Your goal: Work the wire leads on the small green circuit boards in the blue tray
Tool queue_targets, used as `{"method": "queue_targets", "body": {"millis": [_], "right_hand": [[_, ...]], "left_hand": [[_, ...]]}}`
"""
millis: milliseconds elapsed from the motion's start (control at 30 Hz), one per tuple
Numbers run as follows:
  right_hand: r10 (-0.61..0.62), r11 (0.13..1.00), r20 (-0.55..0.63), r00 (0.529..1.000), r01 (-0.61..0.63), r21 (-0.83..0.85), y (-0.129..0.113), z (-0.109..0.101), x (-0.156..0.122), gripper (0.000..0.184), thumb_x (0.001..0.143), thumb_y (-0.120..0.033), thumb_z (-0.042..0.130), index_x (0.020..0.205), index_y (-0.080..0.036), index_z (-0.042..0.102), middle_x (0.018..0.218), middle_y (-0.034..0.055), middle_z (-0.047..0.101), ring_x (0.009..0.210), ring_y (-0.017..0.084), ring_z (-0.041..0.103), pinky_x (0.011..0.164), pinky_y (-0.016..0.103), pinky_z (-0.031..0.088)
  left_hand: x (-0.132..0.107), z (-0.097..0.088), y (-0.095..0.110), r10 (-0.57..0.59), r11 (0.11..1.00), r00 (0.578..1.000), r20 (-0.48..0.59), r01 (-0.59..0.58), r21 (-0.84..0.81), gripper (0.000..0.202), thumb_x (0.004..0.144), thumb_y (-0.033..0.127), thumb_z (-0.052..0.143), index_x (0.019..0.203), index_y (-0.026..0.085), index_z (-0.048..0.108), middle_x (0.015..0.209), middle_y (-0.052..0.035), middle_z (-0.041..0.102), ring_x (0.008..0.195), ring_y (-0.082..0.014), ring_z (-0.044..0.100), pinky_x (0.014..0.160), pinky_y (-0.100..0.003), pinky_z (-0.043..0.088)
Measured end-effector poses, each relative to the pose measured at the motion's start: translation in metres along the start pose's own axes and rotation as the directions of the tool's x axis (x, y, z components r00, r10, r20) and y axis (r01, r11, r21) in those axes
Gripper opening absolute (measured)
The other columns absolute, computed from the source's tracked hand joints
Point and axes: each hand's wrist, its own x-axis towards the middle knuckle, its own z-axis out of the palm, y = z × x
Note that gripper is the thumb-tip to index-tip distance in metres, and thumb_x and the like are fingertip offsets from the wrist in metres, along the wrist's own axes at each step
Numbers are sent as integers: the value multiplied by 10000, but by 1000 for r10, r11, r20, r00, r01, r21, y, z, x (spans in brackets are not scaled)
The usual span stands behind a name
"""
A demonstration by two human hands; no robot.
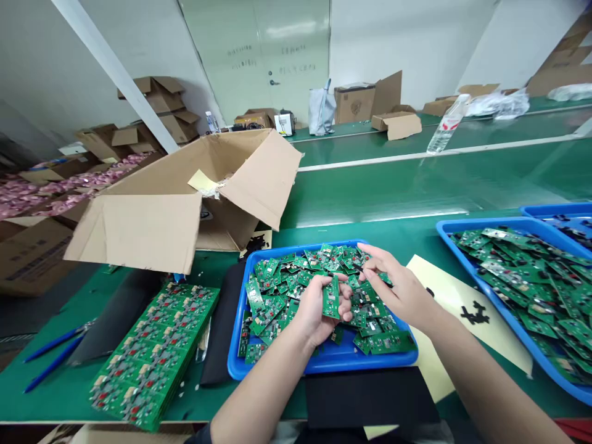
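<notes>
Over a blue tray [324, 365] heaped with small green circuit boards [272, 311], my left hand [315, 311] is closed around one circuit board [331, 297], held face up. My right hand [393, 283] is just to the right of it, with thumb and fingers pinched on a small black piece [358, 267]; its exact kind is too small to tell. The right fingertips are close to the held board but appear apart from it. Similar black pieces [475, 313] lie on a pale yellow sheet [499, 336] beside my right forearm.
At left stands a stack of unsplit circuit panels [152, 351], with blue-handled pliers [55, 357] beyond it. An open carton [139, 225] rises behind. Another blue tray [490, 296] of boards is at right. A water bottle [448, 126] stands further back.
</notes>
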Motion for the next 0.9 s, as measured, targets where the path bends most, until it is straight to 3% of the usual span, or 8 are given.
{"method": "queue_targets", "body": {"millis": [167,300,467,567,900], "right_hand": [[-28,999,25,999,28,-20,0,5,-6,379,950,-212,358,1330,-214,366,776,22,614,732,170,630,712,311,527],[-43,997,25,999,45,-63,-1,8,-12,376,941,-179,380,1315,-215,399,869,49,657,811,182,649,758,319,536],[-38,990,30,999,41,-134,-3,13,-15,359,941,-163,383,1292,-215,438,1015,73,673,883,190,660,800,328,546],[-56,985,18,998,58,-163,-5,16,-14,362,940,-154,388,1293,-210,446,1079,79,666,946,199,653,829,331,543],[-112,950,57,992,123,-286,-1,20,-16,355,947,-166,385,1294,-144,454,913,92,696,830,214,671,720,338,550]], "left_hand": [[-1,-2,-6,-3,1000,999,-35,3,13,231,756,205,478,897,89,620,639,-15,586,419,-90,487,464,-231,452],[-1,-2,-6,-19,1000,998,-56,20,18,272,797,213,492,1017,114,617,675,7,563,460,-89,539,498,-239,497],[-3,1,-7,34,996,996,-77,-28,83,315,806,191,472,1104,153,568,642,29,545,425,-74,516,425,-187,438],[-3,2,-9,50,995,996,-70,-44,84,265,796,188,423,1019,144,558,613,22,557,386,-69,467,392,-176,385],[-1,4,-12,39,990,999,-30,-34,136,117,748,190,401,731,161,513,572,35,504,404,-98,489,418,-217,412]]}}
